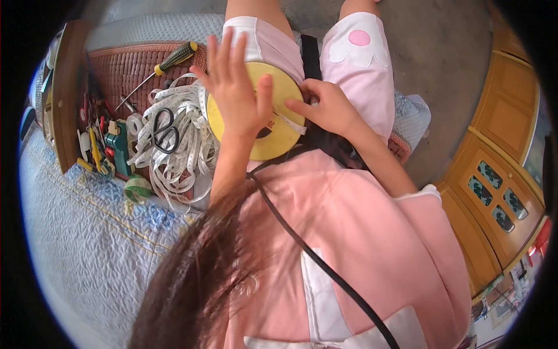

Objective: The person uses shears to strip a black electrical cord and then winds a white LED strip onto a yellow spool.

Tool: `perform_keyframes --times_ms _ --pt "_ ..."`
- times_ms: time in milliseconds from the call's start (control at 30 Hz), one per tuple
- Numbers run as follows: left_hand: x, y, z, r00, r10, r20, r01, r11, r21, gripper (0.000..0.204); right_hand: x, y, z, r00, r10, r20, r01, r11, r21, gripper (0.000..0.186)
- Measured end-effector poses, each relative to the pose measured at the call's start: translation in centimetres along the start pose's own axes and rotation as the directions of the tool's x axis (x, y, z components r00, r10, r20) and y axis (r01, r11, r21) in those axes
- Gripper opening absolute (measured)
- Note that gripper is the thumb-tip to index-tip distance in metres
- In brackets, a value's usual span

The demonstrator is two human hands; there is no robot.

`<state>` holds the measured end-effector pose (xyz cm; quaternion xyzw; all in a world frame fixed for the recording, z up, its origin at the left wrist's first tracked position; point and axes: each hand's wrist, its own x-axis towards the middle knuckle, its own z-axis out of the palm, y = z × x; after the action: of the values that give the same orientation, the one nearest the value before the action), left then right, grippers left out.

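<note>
On my lap lies a round yellow reel (277, 93), its flat face up, with a dark centre partly hidden. A short white strip (290, 123), like tape measure, shows on its right part. My left hand (229, 87) is over the reel's left side, fingers stretched and spread; whether the palm touches it I cannot tell. My right hand (328, 110) is closed at the right rim, thumb on the face and fingers curled at the edge. A large tangled heap of white measuring tape (186, 131) lies just left of the reel. Black-handled scissors (165, 134) rest on the heap.
A yellow-and-black screwdriver (177, 56) lies on a brown woven mat (113, 64). Further left, several small tools stand beside a green tool (118, 145), near a wooden board (68, 99). A green tape roll (138, 187) sits on the quilted cover (104, 250). Wooden cabinets (500, 192) stand at right.
</note>
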<state>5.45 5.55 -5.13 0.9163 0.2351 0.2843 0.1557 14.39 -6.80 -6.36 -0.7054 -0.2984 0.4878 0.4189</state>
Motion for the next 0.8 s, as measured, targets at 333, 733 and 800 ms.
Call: perform_keyframes --times_ms 333,733,800 --pt "-6.2 -5.2 -1.0 0.842 -0.494 0.216 0.127 0.571 0.811 0.042 -0.6 0.0 0.7 0.999 0.006 -0.042 -0.01 0.995 -0.103 0.032" --pt "-1.3 -0.7 -7.8 0.99 0.03 0.136 0.023 0.929 -0.369 0.05 -0.5 0.5 0.4 0.998 0.006 -0.069 -0.006 1.0 -0.001 0.028" --pt "-3.1 -1.0 -7.3 0.924 0.041 0.38 0.064 0.963 -0.262 0.053 -0.7 0.6 0.5 0.999 0.025 -0.048 -0.023 0.998 0.052 0.029"
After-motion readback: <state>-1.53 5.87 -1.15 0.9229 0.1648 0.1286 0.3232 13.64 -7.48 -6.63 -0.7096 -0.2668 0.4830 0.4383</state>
